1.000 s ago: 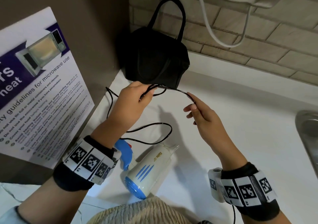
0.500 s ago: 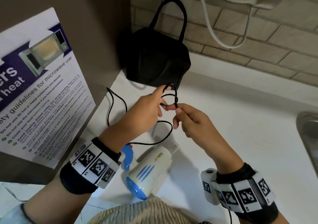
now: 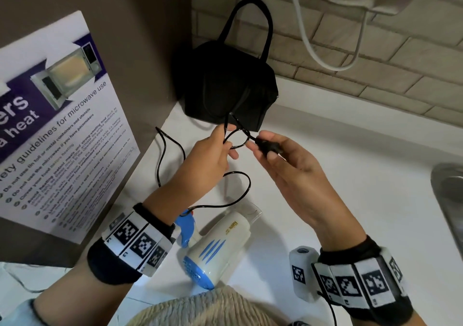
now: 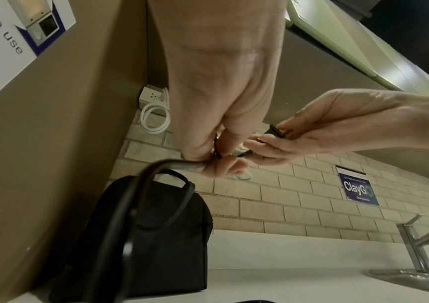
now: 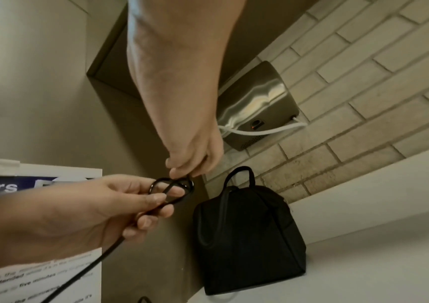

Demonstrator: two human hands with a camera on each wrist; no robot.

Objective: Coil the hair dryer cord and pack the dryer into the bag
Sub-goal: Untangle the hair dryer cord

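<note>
The white and blue hair dryer (image 3: 220, 243) lies on the white counter (image 3: 350, 200), near my body. Its black cord (image 3: 244, 188) runs in a slack curve up to my hands. My left hand (image 3: 226, 145) pinches a small bundle of cord loops (image 5: 172, 190). Right beside it, my right hand (image 3: 260, 147) holds the black plug (image 3: 269, 146) at the cord's end between thumb and fingers. The black bag (image 3: 230, 85) with two handles stands upright in the back corner, just beyond both hands. I cannot tell whether its top is open.
A brown panel with a microwave poster (image 3: 62, 125) walls the left side. The brick wall (image 3: 375, 50) behind carries a white cable (image 3: 325, 60) and a steel wall unit (image 5: 260, 106). A metal sink (image 3: 448, 200) lies at the right edge.
My hands were apart with cord stretched between them. The right hand came over to the left, another loop formed, and the right hand now holds the plug.
</note>
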